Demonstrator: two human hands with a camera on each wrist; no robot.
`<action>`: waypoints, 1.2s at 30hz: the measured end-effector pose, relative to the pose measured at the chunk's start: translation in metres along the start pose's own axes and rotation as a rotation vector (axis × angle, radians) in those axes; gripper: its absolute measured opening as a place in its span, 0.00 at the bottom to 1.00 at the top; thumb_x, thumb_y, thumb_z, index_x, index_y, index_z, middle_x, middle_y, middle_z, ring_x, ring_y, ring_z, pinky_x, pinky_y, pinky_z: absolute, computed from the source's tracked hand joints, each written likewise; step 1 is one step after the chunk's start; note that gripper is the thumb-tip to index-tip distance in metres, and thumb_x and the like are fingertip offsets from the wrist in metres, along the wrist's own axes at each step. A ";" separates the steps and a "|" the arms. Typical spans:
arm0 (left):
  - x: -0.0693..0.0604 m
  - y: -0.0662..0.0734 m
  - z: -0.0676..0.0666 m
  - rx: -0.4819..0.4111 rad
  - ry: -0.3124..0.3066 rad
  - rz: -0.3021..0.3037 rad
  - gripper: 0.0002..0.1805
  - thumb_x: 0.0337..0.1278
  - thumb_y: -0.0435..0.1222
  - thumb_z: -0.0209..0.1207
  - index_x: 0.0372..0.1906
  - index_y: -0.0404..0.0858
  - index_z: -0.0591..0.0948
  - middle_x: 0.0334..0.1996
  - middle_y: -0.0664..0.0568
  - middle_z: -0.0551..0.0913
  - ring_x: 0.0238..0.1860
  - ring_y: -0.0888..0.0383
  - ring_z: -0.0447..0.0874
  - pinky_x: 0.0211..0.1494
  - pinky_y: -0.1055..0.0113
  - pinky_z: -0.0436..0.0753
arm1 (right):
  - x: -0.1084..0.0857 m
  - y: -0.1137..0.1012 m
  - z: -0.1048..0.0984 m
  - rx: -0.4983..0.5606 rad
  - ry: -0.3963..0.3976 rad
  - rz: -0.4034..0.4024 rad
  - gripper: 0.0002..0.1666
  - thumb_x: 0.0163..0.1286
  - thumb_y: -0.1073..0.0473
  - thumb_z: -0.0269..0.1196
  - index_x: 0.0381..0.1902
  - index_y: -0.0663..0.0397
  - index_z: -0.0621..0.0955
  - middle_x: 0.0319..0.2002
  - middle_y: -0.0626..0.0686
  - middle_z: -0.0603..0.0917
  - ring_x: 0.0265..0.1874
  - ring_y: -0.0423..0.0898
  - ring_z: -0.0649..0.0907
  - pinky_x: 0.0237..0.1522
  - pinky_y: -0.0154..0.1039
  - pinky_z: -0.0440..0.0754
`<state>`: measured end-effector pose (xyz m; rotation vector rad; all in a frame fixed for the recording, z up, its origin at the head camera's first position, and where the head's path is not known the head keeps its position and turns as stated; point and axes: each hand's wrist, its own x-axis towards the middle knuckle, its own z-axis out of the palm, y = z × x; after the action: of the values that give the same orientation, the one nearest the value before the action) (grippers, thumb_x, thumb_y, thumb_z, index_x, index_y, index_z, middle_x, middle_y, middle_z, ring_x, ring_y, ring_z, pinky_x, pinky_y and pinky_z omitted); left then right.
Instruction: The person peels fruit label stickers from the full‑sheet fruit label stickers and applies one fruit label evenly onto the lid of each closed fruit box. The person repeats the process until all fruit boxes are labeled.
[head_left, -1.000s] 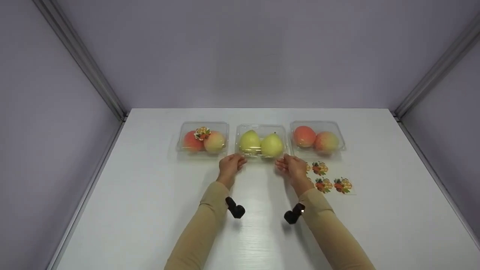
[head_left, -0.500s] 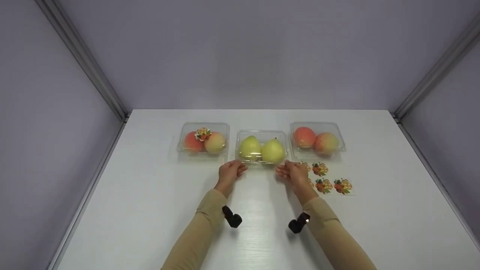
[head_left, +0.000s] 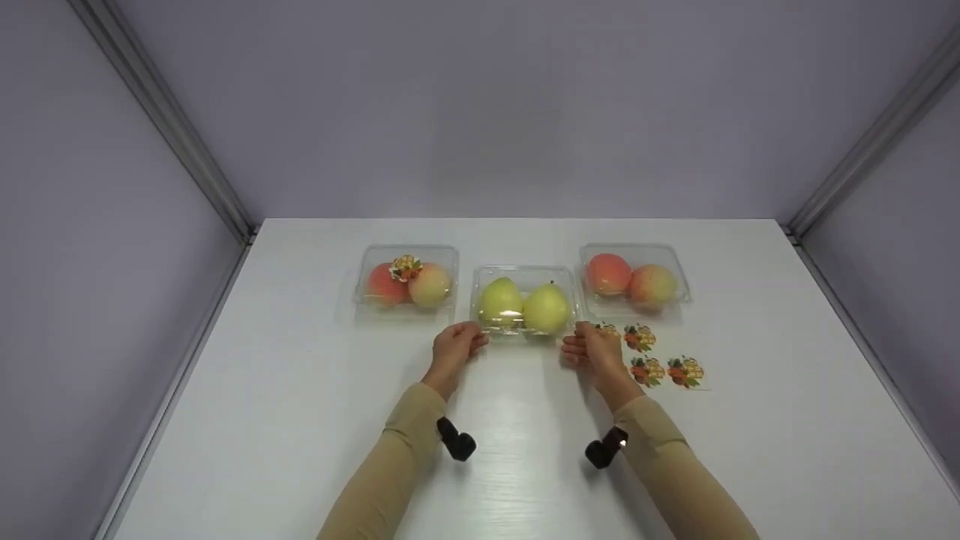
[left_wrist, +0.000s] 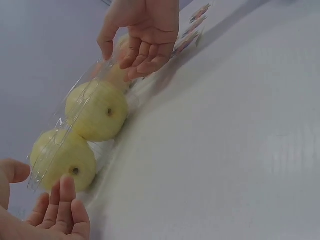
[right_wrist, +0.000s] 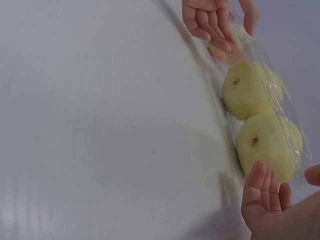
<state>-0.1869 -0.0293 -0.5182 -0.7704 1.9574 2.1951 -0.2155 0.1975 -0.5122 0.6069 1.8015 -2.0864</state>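
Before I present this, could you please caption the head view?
Left hand and right hand at a pear box, between boxes of reddish fruit.

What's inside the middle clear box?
Two yellow-green pears sit side by side in the middle box, showing through its clear plastic. Whatever is right beneath them is covered, so it can't be seen.

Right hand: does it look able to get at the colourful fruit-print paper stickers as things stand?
Probably yes: the right hand seems to hold nothing and, in the head view, overlaps the left end of the colourful fruit-print paper stickers; nothing covers those to its right.
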 end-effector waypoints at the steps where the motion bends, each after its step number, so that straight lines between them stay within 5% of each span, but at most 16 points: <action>1: 0.002 0.001 0.000 -0.005 0.011 0.003 0.15 0.64 0.36 0.54 0.51 0.31 0.78 0.32 0.53 0.85 0.30 0.69 0.82 0.38 0.76 0.79 | 0.002 -0.001 0.000 0.006 0.013 0.000 0.19 0.72 0.56 0.52 0.47 0.69 0.75 0.23 0.48 0.84 0.24 0.39 0.84 0.26 0.30 0.81; 8: 0.011 0.007 0.001 0.001 0.061 0.035 0.17 0.64 0.37 0.55 0.52 0.32 0.79 0.35 0.51 0.83 0.35 0.66 0.79 0.45 0.71 0.81 | 0.007 -0.010 -0.001 -0.034 0.069 -0.005 0.19 0.72 0.56 0.55 0.52 0.66 0.75 0.25 0.45 0.82 0.25 0.36 0.83 0.33 0.29 0.83; 14: 0.014 0.008 0.000 0.024 0.043 0.049 0.15 0.64 0.35 0.55 0.51 0.31 0.80 0.34 0.52 0.82 0.35 0.65 0.77 0.41 0.74 0.79 | 0.008 -0.011 -0.001 -0.019 0.041 -0.023 0.20 0.72 0.58 0.55 0.55 0.68 0.74 0.25 0.45 0.81 0.25 0.36 0.82 0.34 0.29 0.82; 26: 0.007 0.011 -0.004 0.075 0.028 0.024 0.15 0.62 0.37 0.58 0.51 0.33 0.81 0.35 0.53 0.82 0.35 0.65 0.77 0.45 0.71 0.80 | 0.005 -0.011 -0.004 -0.025 0.028 -0.016 0.21 0.71 0.61 0.55 0.56 0.71 0.74 0.25 0.46 0.79 0.24 0.37 0.80 0.31 0.28 0.82; 36: 0.003 0.006 -0.007 0.075 0.023 0.014 0.14 0.62 0.36 0.57 0.48 0.33 0.82 0.30 0.57 0.80 0.33 0.66 0.77 0.42 0.73 0.79 | 0.002 -0.007 -0.009 -0.035 -0.014 -0.014 0.13 0.71 0.63 0.54 0.47 0.68 0.76 0.24 0.46 0.80 0.24 0.38 0.81 0.30 0.29 0.83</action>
<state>-0.1896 -0.0382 -0.5142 -0.7776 2.0490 2.1161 -0.2192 0.2078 -0.5085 0.5709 1.8355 -2.0582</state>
